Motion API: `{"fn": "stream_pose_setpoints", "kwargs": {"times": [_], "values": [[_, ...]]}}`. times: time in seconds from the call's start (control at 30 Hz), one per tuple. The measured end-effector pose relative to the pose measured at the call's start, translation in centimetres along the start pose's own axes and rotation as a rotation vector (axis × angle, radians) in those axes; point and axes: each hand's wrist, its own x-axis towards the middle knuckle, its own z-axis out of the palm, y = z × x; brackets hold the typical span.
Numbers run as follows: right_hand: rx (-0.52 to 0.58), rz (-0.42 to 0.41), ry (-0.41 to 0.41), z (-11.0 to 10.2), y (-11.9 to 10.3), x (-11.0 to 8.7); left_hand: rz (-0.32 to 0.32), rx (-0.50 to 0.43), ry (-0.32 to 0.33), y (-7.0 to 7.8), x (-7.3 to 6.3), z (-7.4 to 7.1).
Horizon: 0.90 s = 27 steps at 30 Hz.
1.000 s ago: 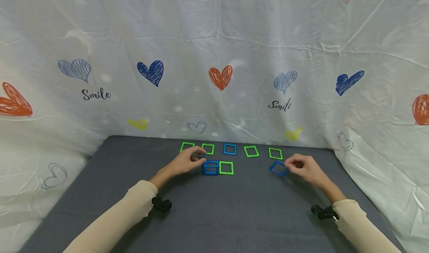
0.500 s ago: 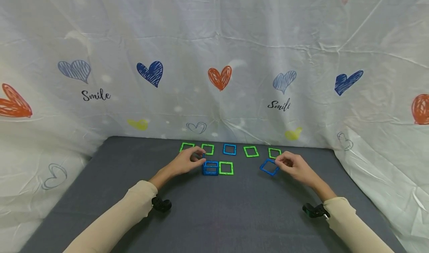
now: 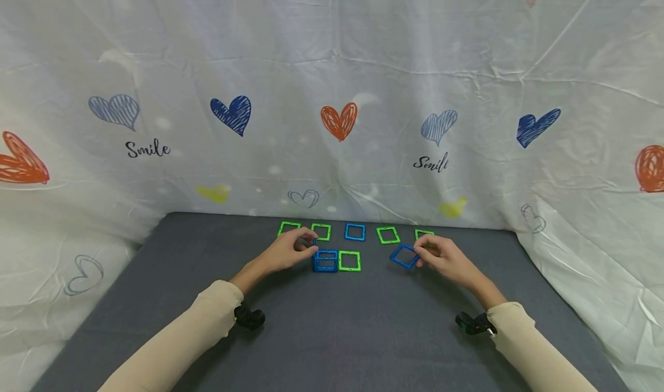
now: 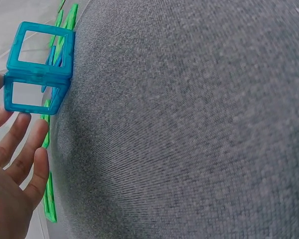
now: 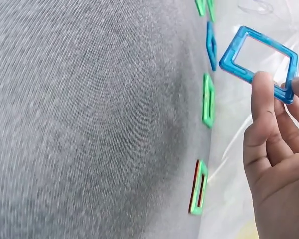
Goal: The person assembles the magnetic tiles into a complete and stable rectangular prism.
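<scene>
On the dark table, a small box shape of blue magnetic tiles stands at the middle. My left hand pinches its left side between thumb and fingers; in the left wrist view two joined tiles show above the spread lower fingers. Against the box's right side lies a green square magnetic tile. My right hand pinches a single blue square magnetic tile by one corner, raised and tilted, to the right of the green one.
Along the table's back edge runs a row of flat tiles: a blue one among several green ones. The rightmost green tile is partly behind my right hand. A white curtain with printed hearts hangs behind.
My right hand has moved left with the blue magnetic tile, bringing it closer to the green tile and the blue box. My left hand has stayed in place on the box.
</scene>
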Motion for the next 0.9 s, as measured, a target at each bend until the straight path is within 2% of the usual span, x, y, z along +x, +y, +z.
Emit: {"fn": "stream_pose_setpoints", "kwargs": {"times": [0.33, 0.77, 0.9], "values": [[0.088, -0.065, -0.017, 0.7, 0.2, 0.7, 0.006, 0.004, 0.004, -0.2, 0.0, 0.1], [0.147, -0.155, -0.011, 2.1, 0.4, 1.5, -0.002, 0.004, 0.008, -0.1, 0.0, 0.1], [0.168, -0.158, -0.02, 2.9, 0.2, 1.9, -0.005, 0.003, 0.008, -0.1, 0.0, 0.1]]}}
